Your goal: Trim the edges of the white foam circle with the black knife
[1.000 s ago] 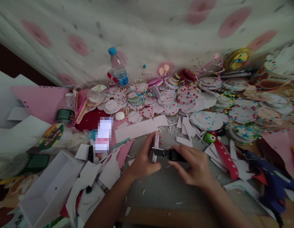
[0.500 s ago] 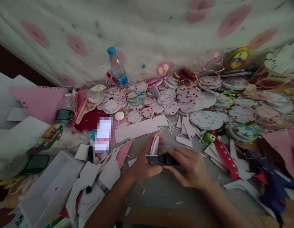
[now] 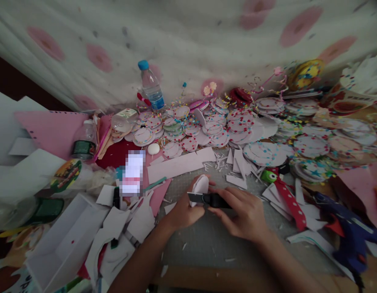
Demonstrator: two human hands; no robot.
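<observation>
My left hand (image 3: 184,209) is closed on a small white foam disc (image 3: 200,185), held on edge above the grey cutting mat (image 3: 206,242). My right hand (image 3: 243,213) grips a black utility knife (image 3: 212,199), its metal blade pointing left and lying against the disc. Both hands meet at the middle of the mat, just below a long pale pink strip (image 3: 180,165).
Several confetti-dotted paper discs (image 3: 212,130) cover the back of the table. A water bottle (image 3: 150,85) stands at the back left. A blue glue gun (image 3: 348,232) lies right, a red dotted strip (image 3: 286,197) beside it. White offcuts and a white box (image 3: 63,240) crowd the left.
The disc has turned in my left hand, from edge-on to showing more of its face. The knife dipped lower, then came back up against the disc.
</observation>
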